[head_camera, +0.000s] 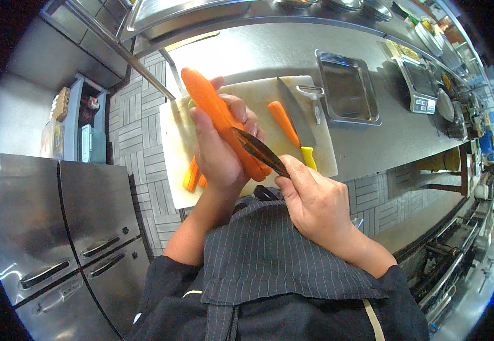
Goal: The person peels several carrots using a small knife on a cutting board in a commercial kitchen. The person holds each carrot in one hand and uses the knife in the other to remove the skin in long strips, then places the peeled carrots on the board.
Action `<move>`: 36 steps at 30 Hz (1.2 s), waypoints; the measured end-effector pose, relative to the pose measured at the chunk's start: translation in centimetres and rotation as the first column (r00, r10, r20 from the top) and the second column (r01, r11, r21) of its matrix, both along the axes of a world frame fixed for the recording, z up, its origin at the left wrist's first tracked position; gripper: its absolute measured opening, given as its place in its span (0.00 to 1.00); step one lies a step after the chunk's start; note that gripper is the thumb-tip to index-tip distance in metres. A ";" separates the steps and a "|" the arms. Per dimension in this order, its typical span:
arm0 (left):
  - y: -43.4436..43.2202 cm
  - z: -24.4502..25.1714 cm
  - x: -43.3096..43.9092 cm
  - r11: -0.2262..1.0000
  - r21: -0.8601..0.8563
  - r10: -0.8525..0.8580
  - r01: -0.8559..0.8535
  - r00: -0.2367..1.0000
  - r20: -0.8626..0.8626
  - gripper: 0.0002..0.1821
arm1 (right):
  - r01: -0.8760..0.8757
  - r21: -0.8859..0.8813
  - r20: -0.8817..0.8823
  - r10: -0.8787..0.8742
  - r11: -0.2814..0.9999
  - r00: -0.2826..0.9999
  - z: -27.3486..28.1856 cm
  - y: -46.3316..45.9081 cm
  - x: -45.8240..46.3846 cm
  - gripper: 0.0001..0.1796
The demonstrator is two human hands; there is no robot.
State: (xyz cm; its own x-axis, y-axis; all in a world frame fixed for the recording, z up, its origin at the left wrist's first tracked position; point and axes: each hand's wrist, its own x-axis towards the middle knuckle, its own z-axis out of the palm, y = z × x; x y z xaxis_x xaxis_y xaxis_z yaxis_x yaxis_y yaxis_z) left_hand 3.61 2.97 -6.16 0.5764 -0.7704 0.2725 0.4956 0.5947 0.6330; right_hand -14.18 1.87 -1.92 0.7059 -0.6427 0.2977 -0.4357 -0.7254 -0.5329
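My left hand (pixel 215 149) holds a large peeled carrot (pixel 213 102) upright at a slant, above a white cutting board (pixel 247 87). In my right hand (pixel 317 192) is a small knife with a dark, narrow blade (pixel 260 149); its handle is hidden in my fist. The blade lies across the carrot's lower side, its tip at the orange surface. On the board rest a smaller carrot piece (pixel 283 123), a chef's knife (pixel 297 115) with a yellow handle (pixel 309 157), and a Y-shaped peeler (pixel 315 102). Cut carrot strips (pixel 190 177) are partly covered by my left forearm.
A steel pan (pixel 349 87) stands right of the board on the steel counter (pixel 268 51). Farther right is a digital scale (pixel 419 85). A metal shelf (pixel 230 24) with a post (pixel 119 55) runs above the counter. Steel refrigerator doors (pixel 25 204) stand at the left.
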 end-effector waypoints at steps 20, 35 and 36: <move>0.2 0.1 -1.9 0.996 0.091 -0.011 0.013 1.000 -0.022 0.38 | 0.010 -0.022 0.056 -0.009 1.000 0.998 0.8 -0.6 0.5 0.18; 1.0 -1.6 -1.2 0.975 0.210 -0.001 -0.073 0.943 0.333 0.45 | 0.034 -0.005 0.082 -0.033 0.999 0.996 1.1 -1.0 0.4 0.18; 0.9 -1.8 -1.1 0.978 0.194 0.009 -0.078 0.942 0.335 0.45 | 0.033 -0.010 0.080 -0.032 0.999 0.996 1.0 -1.0 0.4 0.17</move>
State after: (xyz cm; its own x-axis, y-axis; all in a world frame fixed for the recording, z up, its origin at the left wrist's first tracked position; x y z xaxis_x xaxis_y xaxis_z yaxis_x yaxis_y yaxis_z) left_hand 2.48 3.90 -8.00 0.5147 -0.8052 0.2944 0.2143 0.4533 0.8652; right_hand -13.75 0.87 -0.88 0.6584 -0.6612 0.3596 -0.4159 -0.7178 -0.5585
